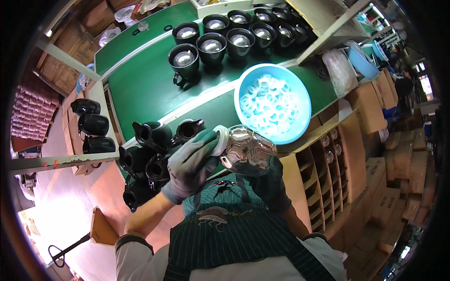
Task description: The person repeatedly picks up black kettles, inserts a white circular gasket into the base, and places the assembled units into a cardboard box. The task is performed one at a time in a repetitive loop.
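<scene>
A shiny silvered glass flask liner (253,146) lies tilted on its side in front of my apron. My right hand (272,185), in a dark glove, is closed round its lower body; some of its fingers are hidden beneath the glass. At the liner's neck sits a whitish translucent ring (220,140). My left hand (192,164), in a grey and green glove, presses its fingers against this ring. Just beyond the liner stands a light blue basin (305,110) with many similar white rings (269,103) inside. Black jug bodies (152,136) cluster beside my left hand.
Across the green bench (140,96), several black handled jugs (184,61) with silvery insides stand in rows. More black jugs (93,125) rest on a left-hand shelf. A divided cardboard box (323,173) with glass liners is at my right, near stacked cartons (398,159).
</scene>
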